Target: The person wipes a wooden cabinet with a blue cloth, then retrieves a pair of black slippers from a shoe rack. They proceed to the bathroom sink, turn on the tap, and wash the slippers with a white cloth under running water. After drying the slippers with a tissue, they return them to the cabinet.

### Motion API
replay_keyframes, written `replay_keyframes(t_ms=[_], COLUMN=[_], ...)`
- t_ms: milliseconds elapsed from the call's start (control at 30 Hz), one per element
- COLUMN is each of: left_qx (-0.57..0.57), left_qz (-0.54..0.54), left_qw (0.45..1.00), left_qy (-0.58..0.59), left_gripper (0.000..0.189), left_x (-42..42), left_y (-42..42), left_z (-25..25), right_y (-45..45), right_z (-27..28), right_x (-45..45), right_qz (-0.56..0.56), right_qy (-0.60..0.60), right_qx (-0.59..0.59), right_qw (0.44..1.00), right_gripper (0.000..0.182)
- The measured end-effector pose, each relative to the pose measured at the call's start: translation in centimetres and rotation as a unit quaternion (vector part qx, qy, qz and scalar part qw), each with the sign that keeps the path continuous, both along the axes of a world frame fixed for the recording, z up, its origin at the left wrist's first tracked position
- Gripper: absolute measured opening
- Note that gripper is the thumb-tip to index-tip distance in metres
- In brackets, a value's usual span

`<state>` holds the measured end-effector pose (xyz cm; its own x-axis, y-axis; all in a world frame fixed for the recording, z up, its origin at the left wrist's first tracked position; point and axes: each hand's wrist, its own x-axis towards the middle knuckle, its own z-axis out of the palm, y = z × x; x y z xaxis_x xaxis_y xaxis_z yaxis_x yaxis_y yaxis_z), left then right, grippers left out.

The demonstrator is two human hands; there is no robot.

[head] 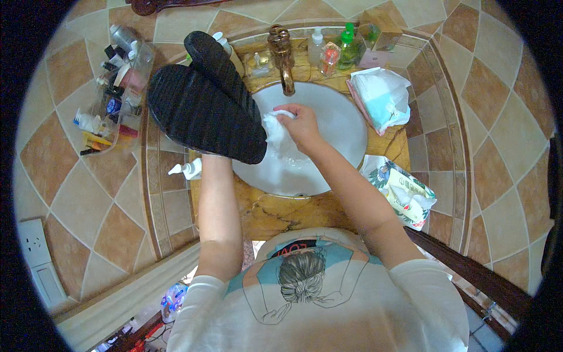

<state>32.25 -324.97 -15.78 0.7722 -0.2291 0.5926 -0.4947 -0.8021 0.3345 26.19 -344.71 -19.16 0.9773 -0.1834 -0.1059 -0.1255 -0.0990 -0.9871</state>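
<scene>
A pair of black slippers (202,110) is raised over the left side of the white washbasin (343,132), ribbed soles towards me. My left forearm (218,198) runs up behind them and bears them up; the left hand itself is hidden by the soles. Between the thumb and fingers of my right hand (301,125) is a crumpled white wipe or tissue (276,130). It hangs over the basin, close to the edge of the larger sole. Small splashes of water show in the bowl below.
Behind the basin rises a bronze-coloured faucet (283,61), with a green pump bottle (347,53) to its right. Two soft packs, a wipes pack (380,99) and a tissue pack (402,191), lie on the right. A clear organizer (116,127) of toiletries and a white pump bottle (192,169) stand left.
</scene>
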Motion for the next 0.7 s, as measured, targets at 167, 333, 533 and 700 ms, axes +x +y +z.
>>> replay_keyframes(t_ms=[167,333,533,700], left_qx=[0.014,0.034,-0.059,0.075], left_qz=[0.001,0.048,0.023,0.056], left_qw=[1.000,0.996,0.988,0.995], left_qy=[-0.001,0.073,0.139,0.045], left_gripper=[0.057,0.052,0.046,0.046], left_x=[0.7,-0.1,-1.4,-1.1], left_y=[-1.1,-2.7,-3.5,-1.8], left_z=[-0.6,0.4,2.6,0.0], right_y=[0.4,4.1,4.5,3.6], right_z=[1.8,0.0,0.1,0.2], right_x=[-0.4,-3.4,-6.5,-4.0], right_qz=[0.016,-0.002,0.055,-0.006], right_qy=[-0.047,-0.160,-0.194,-0.176], right_qx=[0.171,-0.016,-0.017,-0.038], right_qw=[0.984,0.987,0.979,0.984], right_gripper=[0.023,0.024,0.021,0.017])
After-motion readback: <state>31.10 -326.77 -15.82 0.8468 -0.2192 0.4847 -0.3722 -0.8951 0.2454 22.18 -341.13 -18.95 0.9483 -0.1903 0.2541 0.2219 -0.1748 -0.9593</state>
